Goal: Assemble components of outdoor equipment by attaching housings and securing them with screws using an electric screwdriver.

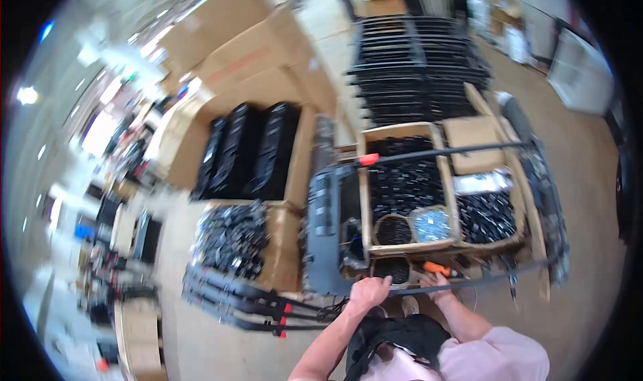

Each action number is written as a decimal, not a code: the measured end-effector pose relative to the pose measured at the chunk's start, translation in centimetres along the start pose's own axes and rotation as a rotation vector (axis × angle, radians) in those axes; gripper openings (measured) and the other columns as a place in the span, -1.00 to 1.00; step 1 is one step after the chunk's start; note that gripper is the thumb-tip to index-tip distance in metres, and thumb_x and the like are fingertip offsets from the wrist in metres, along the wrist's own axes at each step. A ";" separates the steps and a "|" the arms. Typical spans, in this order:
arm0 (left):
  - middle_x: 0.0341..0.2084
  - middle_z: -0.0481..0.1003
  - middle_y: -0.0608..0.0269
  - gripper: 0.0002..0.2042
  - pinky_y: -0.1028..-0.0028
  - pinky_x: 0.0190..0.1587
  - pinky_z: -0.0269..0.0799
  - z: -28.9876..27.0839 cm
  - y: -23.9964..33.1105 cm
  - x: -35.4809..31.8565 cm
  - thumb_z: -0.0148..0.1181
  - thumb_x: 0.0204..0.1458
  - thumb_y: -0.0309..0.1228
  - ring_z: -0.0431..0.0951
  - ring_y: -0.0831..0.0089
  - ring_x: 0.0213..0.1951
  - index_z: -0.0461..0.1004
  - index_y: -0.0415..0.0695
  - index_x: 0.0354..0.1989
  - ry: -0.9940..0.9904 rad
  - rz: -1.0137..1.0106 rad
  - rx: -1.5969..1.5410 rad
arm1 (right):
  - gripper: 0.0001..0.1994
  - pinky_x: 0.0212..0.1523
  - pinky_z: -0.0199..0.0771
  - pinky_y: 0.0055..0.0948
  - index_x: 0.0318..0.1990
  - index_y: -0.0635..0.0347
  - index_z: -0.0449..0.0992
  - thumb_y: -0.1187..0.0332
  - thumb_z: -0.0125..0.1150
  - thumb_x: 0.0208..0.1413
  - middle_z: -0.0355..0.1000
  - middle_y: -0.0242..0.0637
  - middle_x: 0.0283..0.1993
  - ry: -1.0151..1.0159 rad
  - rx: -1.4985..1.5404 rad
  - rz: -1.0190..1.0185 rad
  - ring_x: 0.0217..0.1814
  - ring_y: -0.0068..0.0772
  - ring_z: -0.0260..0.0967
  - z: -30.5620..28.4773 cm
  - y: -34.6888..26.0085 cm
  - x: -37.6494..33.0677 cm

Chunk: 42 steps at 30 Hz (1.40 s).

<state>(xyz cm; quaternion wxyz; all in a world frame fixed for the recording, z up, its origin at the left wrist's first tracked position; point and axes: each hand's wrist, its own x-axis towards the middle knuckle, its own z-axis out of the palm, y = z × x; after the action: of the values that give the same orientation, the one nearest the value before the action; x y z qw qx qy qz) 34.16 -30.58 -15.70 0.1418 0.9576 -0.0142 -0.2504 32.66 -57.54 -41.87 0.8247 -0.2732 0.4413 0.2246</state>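
A long black frame point(482, 280) with a dark panel point(328, 237) at its left end lies across the work area in front of me. My left hand point(368, 294) is closed over its near bar, close to the panel's corner. Farther right along the same bar, my right hand point(437, 286) is curled at the rail; its fingertips are blurred. Just beyond that hand lies an orange-handled tool point(439, 268). A small tub of dark parts point(392, 270) sits behind the bar, between my hands.
Open cartons point(442, 180) of black parts, one with a bag of clear pieces point(431, 225), stand within the frame. At left are a big carton point(301, 153) of black wrapped pieces, bagged parts point(234, 237) and black rails point(234, 297). Black frames point(422, 66) are stacked beyond.
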 end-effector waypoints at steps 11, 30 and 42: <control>-0.39 0.68 -0.10 -0.45 0.02 -0.05 0.62 -2.0 0.8 -1.1 -0.04 0.32 0.01 0.71 -0.07 -0.23 0.71 -0.21 -0.39 0.143 -0.077 -0.187 | -0.71 -0.14 0.55 -0.37 -0.05 0.31 0.72 0.32 0.34 0.14 0.64 -0.27 -0.26 -0.705 -1.606 0.150 -0.21 -0.50 0.53 16.4 -11.6 -27.0; -0.47 0.55 -0.01 -0.69 0.04 -0.20 0.47 2.0 1.5 -8.2 0.21 0.23 -0.17 0.61 -0.04 -0.30 0.54 -0.14 -0.45 0.999 0.133 -0.626 | -0.22 0.36 0.32 -0.11 0.23 0.41 0.53 -0.28 -0.12 0.43 0.50 0.15 0.28 -0.148 -2.312 -0.913 0.33 0.16 0.42 39.0 -42.2 10.2; 0.04 0.50 0.02 -0.34 0.13 -0.04 0.56 12.0 -1.5 -3.2 0.14 0.29 0.16 0.57 0.17 -0.07 0.28 -0.09 0.35 0.155 -0.144 -2.193 | -0.30 0.14 0.47 -0.05 0.09 0.42 0.62 -0.21 -0.01 0.42 0.62 0.18 0.02 -0.122 -2.384 -1.112 0.07 0.17 0.55 43.9 -33.1 -3.2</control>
<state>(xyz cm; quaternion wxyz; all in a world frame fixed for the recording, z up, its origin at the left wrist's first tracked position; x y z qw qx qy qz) 25.51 -32.01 -24.60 0.9005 0.3239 0.2805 -0.0739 77.81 -54.27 -10.55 0.0797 -0.9616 -0.2345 0.1183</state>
